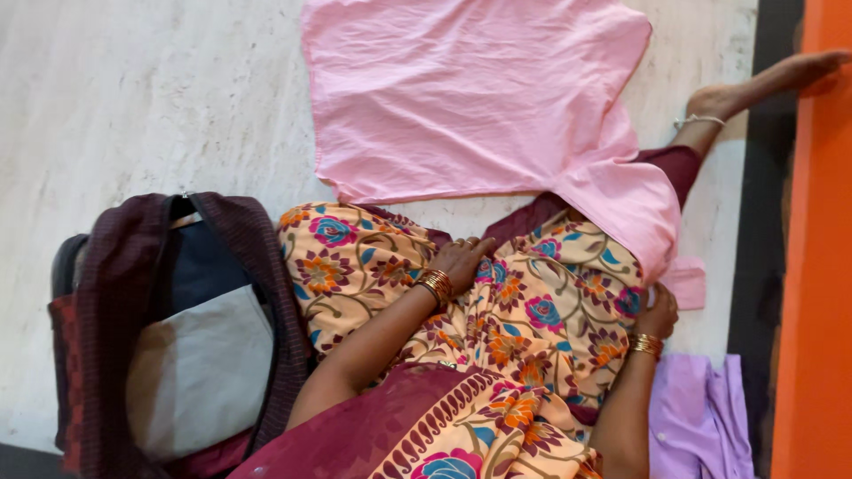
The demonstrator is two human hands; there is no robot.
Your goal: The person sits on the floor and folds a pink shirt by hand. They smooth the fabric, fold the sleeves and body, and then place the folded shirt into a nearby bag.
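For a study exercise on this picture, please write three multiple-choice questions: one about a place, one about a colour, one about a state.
1. Where does the open bag stand?
A. on the person's left side
B. on the pink cloth
C. beside the foot

2. What colour is the garment under the right forearm?
A. green
B. lilac
C. black

3. How is the left hand?
A. gripping the bag
B. raised in the air
C. resting flat on the floral fabric

Answers: 1 A, it sits on the floor left of the lap. 2 B, the lilac garment shows there. 3 C, it lies on the floral fabric, while the right hand touches the pink cloth.
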